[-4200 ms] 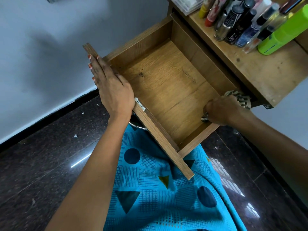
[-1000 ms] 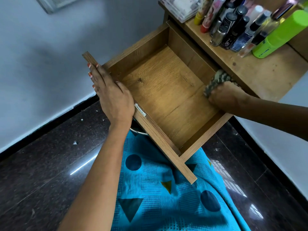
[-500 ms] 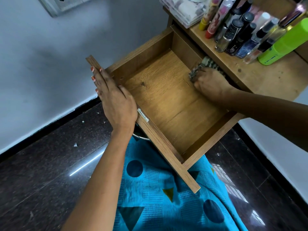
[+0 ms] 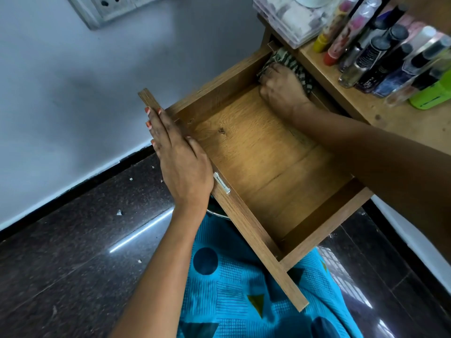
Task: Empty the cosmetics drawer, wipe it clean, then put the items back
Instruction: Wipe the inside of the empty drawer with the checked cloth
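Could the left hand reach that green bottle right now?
Probably not easily: the left hand rests flat on the drawer front, and the right arm, gripping a cloth, lies across the open drawer between it and the green bottle.

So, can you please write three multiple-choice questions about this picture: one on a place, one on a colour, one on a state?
1. Where is the cloth?
A) on the floor
B) in the far corner of the drawer
C) on the shelf

2. What colour is the big bottle at the right edge?
A) red
B) white
C) green

3. How is the left hand?
A) flat on the drawer front
B) round a bottle
C) in a fist

Answers:
1 B, the right hand presses it into that corner.
2 C, it is bright green.
3 A, its fingers lie straight along the drawer front.
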`<state>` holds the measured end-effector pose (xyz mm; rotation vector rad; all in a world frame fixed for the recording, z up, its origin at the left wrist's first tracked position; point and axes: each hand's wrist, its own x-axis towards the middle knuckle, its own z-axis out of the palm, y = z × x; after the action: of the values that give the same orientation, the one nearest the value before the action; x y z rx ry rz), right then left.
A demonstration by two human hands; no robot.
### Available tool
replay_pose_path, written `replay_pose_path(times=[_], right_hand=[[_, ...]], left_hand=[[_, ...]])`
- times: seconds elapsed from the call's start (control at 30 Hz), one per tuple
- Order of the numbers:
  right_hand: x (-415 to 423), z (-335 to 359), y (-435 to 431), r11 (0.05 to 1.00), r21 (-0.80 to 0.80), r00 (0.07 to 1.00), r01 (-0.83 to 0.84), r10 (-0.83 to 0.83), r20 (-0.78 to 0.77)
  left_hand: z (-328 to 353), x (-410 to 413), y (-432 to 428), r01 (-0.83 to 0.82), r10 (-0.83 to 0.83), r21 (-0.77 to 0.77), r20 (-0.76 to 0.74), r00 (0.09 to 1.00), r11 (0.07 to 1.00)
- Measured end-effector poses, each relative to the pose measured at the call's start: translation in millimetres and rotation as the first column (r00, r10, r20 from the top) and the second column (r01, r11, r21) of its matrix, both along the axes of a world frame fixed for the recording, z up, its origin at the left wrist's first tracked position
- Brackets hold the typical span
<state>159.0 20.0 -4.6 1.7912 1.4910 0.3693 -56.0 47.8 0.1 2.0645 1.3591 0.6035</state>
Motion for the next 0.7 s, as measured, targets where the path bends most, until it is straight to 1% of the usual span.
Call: replay_pose_path(times=[0.13,0.3,0.43,0.6,0.7], right_hand=[[-1,2,-2,0.998,0.066,1.0,-0.008,0.007,0.004],[-3,14,-2,0.991,0.122,0.999,0.048,-0.046,-0.016],[-3,9,-3,0.992,0.122,0.999,0.032,-0.036,0.03],[-8,-4,-3,0.999,0.005,0.999,0.05,-0.05,0.0],[-9,-10,-2,0.998,0.044,0.999,0.039,-0.04,0.007]], left_hand=[[3,0,-1,-0.004,0.004,-0.016,0.008,1.0,1.0],[5,-1,-1,-0.007,0.008,-0.03,0.021,1.0,1.0],[5,0,0,-0.009,0.009,-0.029,0.008,1.0,1.0],[4,1,0,-0.004,0.004,-0.023,0.0,1.0,1.0],[4,2,0,-0.011,0.011,-0.027,-0.006,1.0,1.0]])
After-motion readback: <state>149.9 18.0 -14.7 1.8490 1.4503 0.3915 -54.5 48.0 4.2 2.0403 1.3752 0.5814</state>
